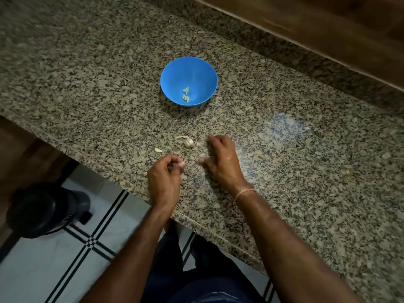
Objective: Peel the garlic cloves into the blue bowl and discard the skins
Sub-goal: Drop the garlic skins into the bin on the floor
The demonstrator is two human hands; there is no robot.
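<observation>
Speckled grey-brown granite counter [87, 84], edges cut off. Round blue plastic bowl [189, 68] on it. Nearer than the bowl: right hand [220, 156], blurred, fingers spread flat on the stone, grasping nothing; left hand [166, 173], clenched, contents hidden. Between bowl and hands: partial white garlic bulb [188, 142] and a loose unpeeled clove [158, 150]. In the bowl: a few pale peeled cloves [185, 94].

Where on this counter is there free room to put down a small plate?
The counter is bare left of the blue bowl and, wider, right of the right hand. It is crowded between the bowl and the hands: a garlic piece and a loose clove lie there, near the left hand.
</observation>
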